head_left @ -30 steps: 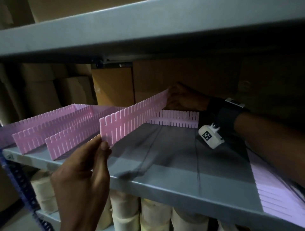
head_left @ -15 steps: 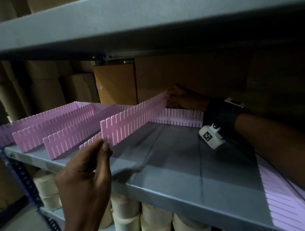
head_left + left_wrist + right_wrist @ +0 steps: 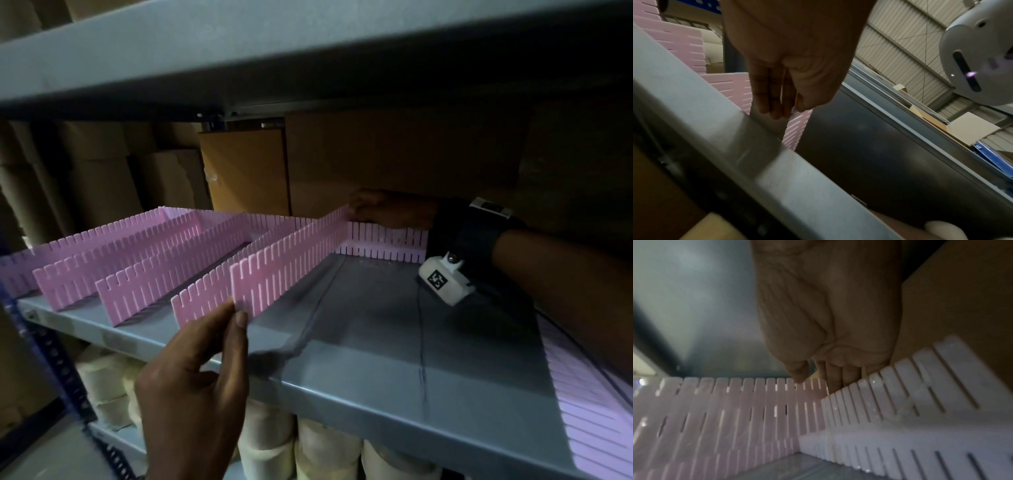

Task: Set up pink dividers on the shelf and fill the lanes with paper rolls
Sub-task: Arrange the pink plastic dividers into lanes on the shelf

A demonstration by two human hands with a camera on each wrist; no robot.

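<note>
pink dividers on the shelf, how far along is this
Done: several pink dividers stand on the shelf, joined to a back strip. In hand: the left hand pinches the front end of another divider while the right hand holds its far end. Left: the shelf's right side is undivided, and no paper rolls sit in any lane.

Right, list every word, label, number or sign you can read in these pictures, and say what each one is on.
No readable words or numbers anywhere.
Square black-and-white code marker on the white wrist camera: a pattern, not text.
Pink dividers: slots only, no print.
Cardboard boxes behind the shelf: no print visible in the dim light.
Band clip on the wrist: too small and dark to read.
</note>
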